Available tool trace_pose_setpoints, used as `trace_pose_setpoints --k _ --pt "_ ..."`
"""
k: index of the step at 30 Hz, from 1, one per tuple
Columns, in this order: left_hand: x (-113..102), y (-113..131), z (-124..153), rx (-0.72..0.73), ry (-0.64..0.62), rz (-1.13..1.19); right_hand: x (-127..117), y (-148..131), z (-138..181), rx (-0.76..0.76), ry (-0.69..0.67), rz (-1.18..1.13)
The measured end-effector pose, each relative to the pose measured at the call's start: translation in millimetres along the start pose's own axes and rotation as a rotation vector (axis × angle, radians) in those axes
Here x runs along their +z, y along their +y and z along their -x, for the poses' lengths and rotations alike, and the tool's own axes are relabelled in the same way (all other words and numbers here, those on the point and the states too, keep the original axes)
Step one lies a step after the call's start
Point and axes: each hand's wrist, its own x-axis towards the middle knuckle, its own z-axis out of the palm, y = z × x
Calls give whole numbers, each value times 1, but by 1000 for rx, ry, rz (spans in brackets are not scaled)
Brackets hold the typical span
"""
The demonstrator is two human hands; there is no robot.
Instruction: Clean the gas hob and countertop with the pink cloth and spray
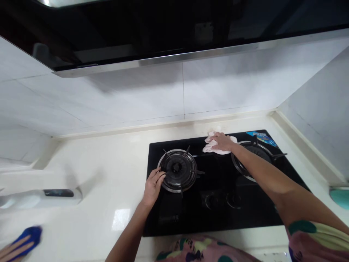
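Observation:
My right hand (pixel 223 142) presses a crumpled whitish-pink cloth (pixel 209 146) onto the back edge of the black glass gas stove (pixel 188 214), between the two burners. My left hand (pixel 153 185) pinches a prong of the pan support (pixel 182 187) at the left side of the left burner (pixel 176 168). The support's other dark prongs point outward around a shiny metal ring. My right forearm crosses in front of the right burner (pixel 255 154) and hides part of it. Two control knobs (pixel 211 201) sit near the stove's front.
A black range hood (pixel 174 32) hangs low above the stove. At the lower left, another person's hand (pixel 13 249) holds a blue cloth (pixel 34 234). A white appliance with a dark panel (pixel 40 198) stands on the pale counter (pixel 109 163). A teal object (pixel 340 198) is at the right edge.

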Motion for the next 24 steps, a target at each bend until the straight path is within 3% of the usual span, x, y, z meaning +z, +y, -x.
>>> trace_pose_setpoints --k 11,16,20,24 --pt "-3 -10 -8 -91 -13 15 1 -2 3 14 9 4" --pt "-2 -6 1 -146 -3 14 -2 -4 4 23 22 9" --pt "-18 -18 17 -124 123 -139 -3 -14 9 67 68 10" --pt "-49 -46 33 -90 184 -433 8 -46 27 95 152 25"
